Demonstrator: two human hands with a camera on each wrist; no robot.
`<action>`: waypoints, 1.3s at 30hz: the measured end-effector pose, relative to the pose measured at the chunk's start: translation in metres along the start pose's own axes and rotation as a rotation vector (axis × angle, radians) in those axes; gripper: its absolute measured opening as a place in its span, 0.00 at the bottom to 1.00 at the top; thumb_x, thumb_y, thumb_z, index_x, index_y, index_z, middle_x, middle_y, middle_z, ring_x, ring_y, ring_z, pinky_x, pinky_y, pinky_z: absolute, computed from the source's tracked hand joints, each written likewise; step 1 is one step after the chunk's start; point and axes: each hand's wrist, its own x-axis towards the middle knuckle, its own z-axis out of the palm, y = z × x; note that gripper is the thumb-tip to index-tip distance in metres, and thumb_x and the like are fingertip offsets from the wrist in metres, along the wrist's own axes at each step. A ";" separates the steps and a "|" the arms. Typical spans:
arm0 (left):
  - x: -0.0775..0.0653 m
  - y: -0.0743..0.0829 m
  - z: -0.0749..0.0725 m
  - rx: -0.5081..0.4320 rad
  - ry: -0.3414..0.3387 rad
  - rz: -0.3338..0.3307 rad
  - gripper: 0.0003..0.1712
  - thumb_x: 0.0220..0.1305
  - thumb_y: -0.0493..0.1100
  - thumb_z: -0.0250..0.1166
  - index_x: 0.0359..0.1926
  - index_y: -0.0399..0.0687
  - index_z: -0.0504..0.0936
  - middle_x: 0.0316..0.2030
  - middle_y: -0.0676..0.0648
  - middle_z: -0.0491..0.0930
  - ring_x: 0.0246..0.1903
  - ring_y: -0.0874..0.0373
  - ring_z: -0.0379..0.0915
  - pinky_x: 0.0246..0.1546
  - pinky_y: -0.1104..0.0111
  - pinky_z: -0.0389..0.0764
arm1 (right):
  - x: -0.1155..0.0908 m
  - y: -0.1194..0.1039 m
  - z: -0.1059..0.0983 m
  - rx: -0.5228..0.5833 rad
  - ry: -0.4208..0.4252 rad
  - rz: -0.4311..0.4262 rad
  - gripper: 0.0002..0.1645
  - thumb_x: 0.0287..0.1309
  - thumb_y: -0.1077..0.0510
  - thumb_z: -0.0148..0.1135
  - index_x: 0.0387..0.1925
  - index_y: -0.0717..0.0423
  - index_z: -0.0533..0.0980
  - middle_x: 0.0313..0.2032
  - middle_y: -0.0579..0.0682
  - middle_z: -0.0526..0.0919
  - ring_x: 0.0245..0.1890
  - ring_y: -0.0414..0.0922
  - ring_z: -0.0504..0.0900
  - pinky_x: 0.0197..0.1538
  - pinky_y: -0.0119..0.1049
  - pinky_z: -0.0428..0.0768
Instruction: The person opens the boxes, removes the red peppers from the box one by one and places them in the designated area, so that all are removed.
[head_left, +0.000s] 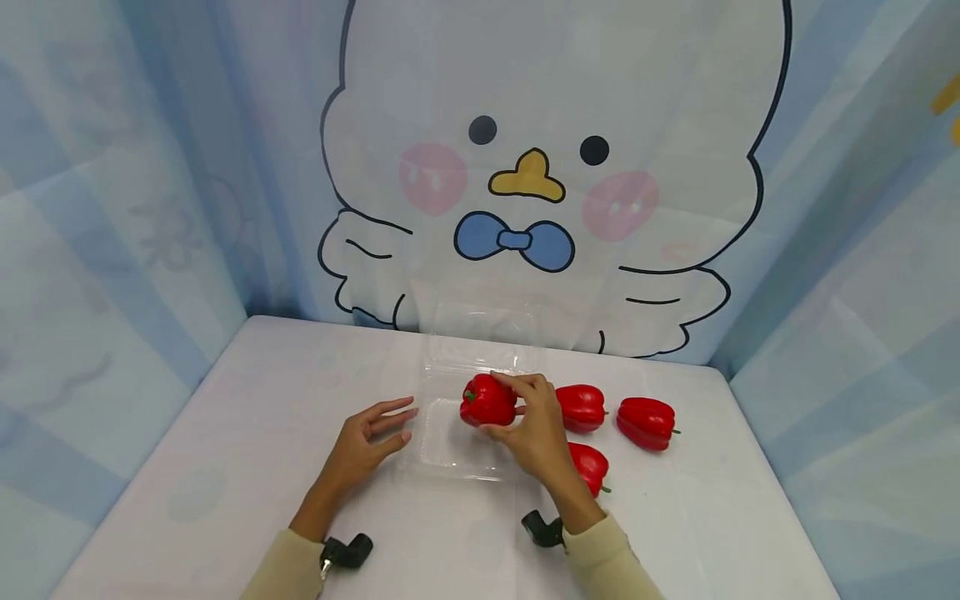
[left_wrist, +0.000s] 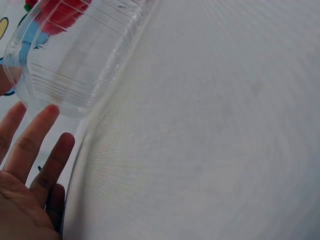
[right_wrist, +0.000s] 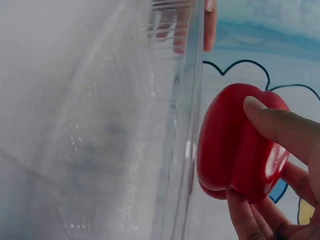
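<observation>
My right hand (head_left: 538, 429) holds a red bell pepper (head_left: 486, 402) between thumb and fingers, over the clear plastic container (head_left: 450, 454). The pepper's green stem faces left in the head view. In the right wrist view the pepper (right_wrist: 235, 140) hangs beside the container wall (right_wrist: 165, 150), thumb across one side and fingers under the other. My left hand (head_left: 363, 446) is at the container's left side, fingers spread and relaxed. In the left wrist view its fingertips are right at the container's side (left_wrist: 65, 85). The container's lid (head_left: 483, 325) stands raised at the back.
To the right on the white table (head_left: 262, 400) lie more red bell peppers: one (head_left: 581, 407) behind my right hand, one (head_left: 647, 422) farther right, and one (head_left: 590, 467) partly hidden by my wrist. A curtain with a cartoon chick (head_left: 525, 100) closes off the back.
</observation>
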 end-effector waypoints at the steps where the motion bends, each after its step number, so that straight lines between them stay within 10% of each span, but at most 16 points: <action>1: 0.000 0.000 0.000 0.002 0.001 0.002 0.33 0.70 0.41 0.73 0.73 0.46 0.76 0.65 0.46 0.84 0.71 0.47 0.77 0.73 0.41 0.73 | -0.001 0.001 -0.002 0.004 0.004 0.000 0.49 0.43 0.58 0.89 0.69 0.37 0.79 0.62 0.51 0.77 0.64 0.51 0.76 0.54 0.51 0.91; 39: 0.000 0.000 -0.001 -0.007 -0.005 0.022 0.32 0.70 0.39 0.72 0.73 0.44 0.75 0.65 0.45 0.84 0.71 0.46 0.77 0.72 0.41 0.72 | -0.019 0.029 -0.066 -0.053 0.078 0.099 0.51 0.48 0.59 0.86 0.74 0.37 0.74 0.65 0.56 0.74 0.64 0.59 0.77 0.58 0.59 0.88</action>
